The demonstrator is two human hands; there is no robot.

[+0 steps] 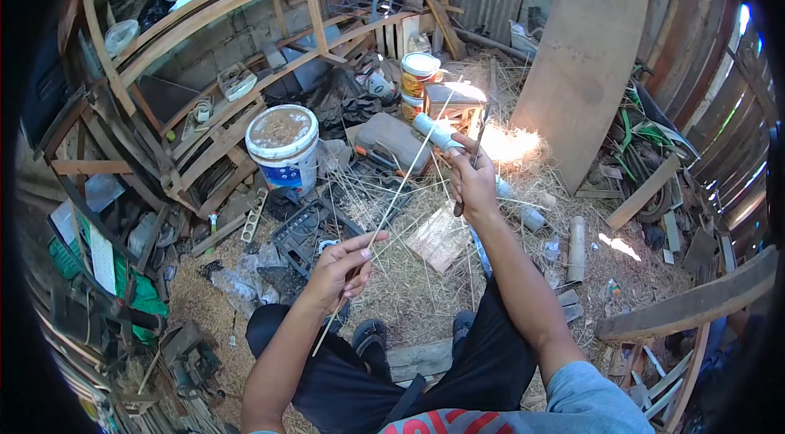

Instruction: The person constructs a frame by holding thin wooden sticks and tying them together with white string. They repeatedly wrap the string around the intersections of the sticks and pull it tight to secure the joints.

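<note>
A long thin strip point(398, 195), pale like split bamboo or cane, runs diagonally from below my left hand up toward the top middle. My left hand point(342, 270) is closed on its lower part, thumb and fingers pinching it. My right hand point(474, 176) is to the right and higher, wrapped round a dark, narrow knife-like tool point(481, 136) whose upper end points upward and whose lower end sticks out below the fist. The strip passes left of my right hand without visible contact.
A white bucket point(282, 140), a grey case point(392, 142) and a stack of paint cans point(420, 66) stand ahead. A wooden block point(440, 238) lies on the shaving-covered ground before my feet. A large board point(585, 58) leans at right; wooden frames point(315, 17) stand at left.
</note>
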